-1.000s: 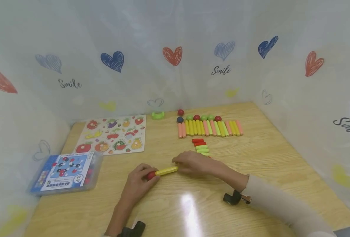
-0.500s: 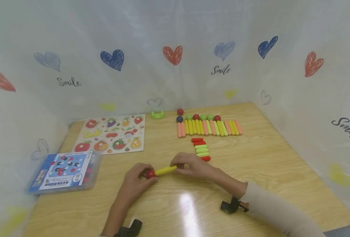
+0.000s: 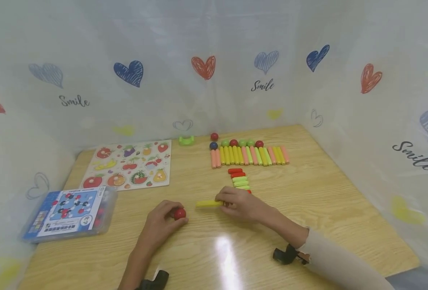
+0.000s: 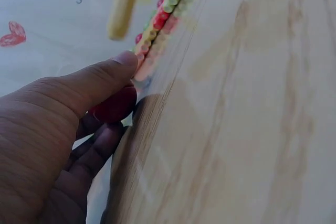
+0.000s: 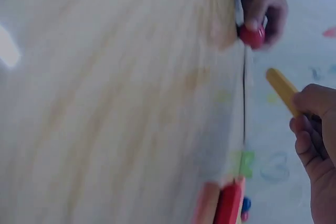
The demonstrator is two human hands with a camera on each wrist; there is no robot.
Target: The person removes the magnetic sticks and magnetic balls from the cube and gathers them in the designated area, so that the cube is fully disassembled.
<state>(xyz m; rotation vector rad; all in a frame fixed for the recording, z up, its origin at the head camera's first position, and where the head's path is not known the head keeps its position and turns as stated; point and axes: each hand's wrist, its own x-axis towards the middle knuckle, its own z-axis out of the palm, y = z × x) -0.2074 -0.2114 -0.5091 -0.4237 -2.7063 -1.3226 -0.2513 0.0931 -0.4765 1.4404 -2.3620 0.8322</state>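
My left hand (image 3: 160,225) grips a red ball (image 3: 179,213) between thumb and fingers, low over the table. A yellow stick (image 3: 207,204) is pinched at one end by my right hand (image 3: 240,203), its free end pointing left toward the ball. A gap separates stick and ball. In the left wrist view the red ball (image 4: 116,106) sits under the thumb, and the stick (image 4: 125,6) hangs beyond it. The right wrist view has the stick (image 5: 282,92) between thumb and fingers. Just behind the right hand lies a short column of red and light green pieces (image 3: 240,179).
Farther back runs a row of pink, yellow and light green sticks (image 3: 250,156), with red, green and blue balls behind it. A fruit picture board (image 3: 127,165) and a boxed set (image 3: 69,213) lie left. A green clip-like piece (image 3: 186,141) sits at the back edge.
The yellow stick has come away from the red ball. My right hand has moved slightly right relative to the left, which still holds the ball. The head view has shifted a little.
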